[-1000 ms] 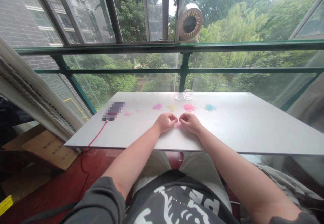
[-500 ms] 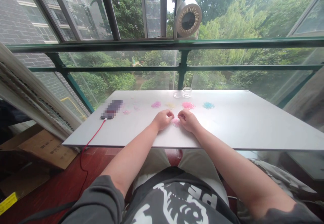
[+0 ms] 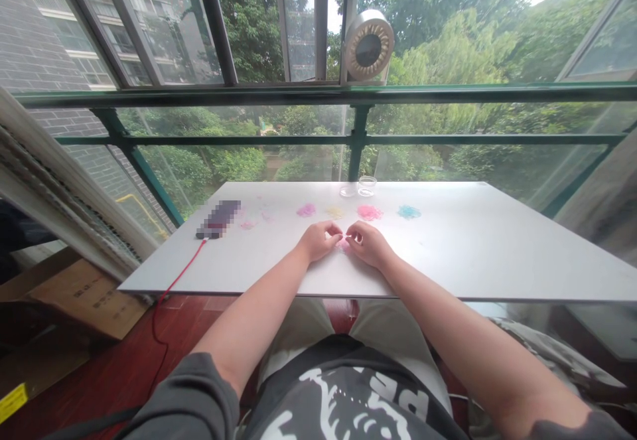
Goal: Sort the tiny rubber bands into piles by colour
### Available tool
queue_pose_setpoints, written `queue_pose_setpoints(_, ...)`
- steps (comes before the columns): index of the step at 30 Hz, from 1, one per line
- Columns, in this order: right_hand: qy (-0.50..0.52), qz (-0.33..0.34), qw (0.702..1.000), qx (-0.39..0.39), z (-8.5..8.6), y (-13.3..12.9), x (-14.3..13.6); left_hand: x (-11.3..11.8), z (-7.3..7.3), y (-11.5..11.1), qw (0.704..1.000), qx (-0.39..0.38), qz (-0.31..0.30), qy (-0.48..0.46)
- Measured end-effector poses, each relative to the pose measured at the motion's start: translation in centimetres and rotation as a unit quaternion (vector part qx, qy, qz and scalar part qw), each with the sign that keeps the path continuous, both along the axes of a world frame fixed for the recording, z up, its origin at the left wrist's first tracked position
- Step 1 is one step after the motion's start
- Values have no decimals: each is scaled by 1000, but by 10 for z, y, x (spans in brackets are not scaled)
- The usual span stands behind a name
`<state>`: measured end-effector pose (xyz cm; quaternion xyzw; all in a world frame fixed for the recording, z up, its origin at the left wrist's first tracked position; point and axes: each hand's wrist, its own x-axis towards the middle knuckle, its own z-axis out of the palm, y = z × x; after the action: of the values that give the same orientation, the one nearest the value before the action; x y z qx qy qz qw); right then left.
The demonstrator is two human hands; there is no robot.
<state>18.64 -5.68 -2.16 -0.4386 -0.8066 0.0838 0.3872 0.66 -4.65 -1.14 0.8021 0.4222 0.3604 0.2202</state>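
My left hand [image 3: 321, 239] and my right hand [image 3: 367, 241] rest low over the white table [image 3: 462, 254], fingertips almost meeting. Each has thumb and forefinger pinched together; whatever lies between them is too small to make out. Just below the fingertips is a small light pink pile [image 3: 343, 245], partly covered by my right hand. Beyond the hands lie more little piles of tiny pieces: purple [image 3: 306, 210], yellow [image 3: 334, 212], bright pink [image 3: 369, 212] and blue [image 3: 409, 212]. What the pieces are is too fine to tell.
A clear round container [image 3: 367, 186] and a flat clear lid [image 3: 347, 190] stand near the table's back edge. At the left lies a blurred phone [image 3: 219, 218] with a red cable [image 3: 180, 274] hanging off the front edge. Faint pink bits [image 3: 247, 225] lie beside it. A green railing [image 3: 239, 139] runs behind.
My right hand has shifted slightly left, so its fingertips are closer to those of my left hand. The view has tilted a little. The piles look unchanged.
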Motion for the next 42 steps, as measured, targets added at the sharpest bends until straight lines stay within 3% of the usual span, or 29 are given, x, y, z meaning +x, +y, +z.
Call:
queue_pose_setpoints(7,25,-14,1000,4,0,3,3,-1,-1,2,1000,4,-11,-5)
queue_pose_setpoints(13,65,-59,996,10,-2,7,8,-7,-1,7,998,12,47,-29)
queue_pose_setpoints(20,27,3,999,28,1,-1,-2,-3,-2,3,999,27,-3,23)
queue_pose_setpoints(42,30,8,999,34,0,0,-2,-3,-3,4,999,30,11,30)
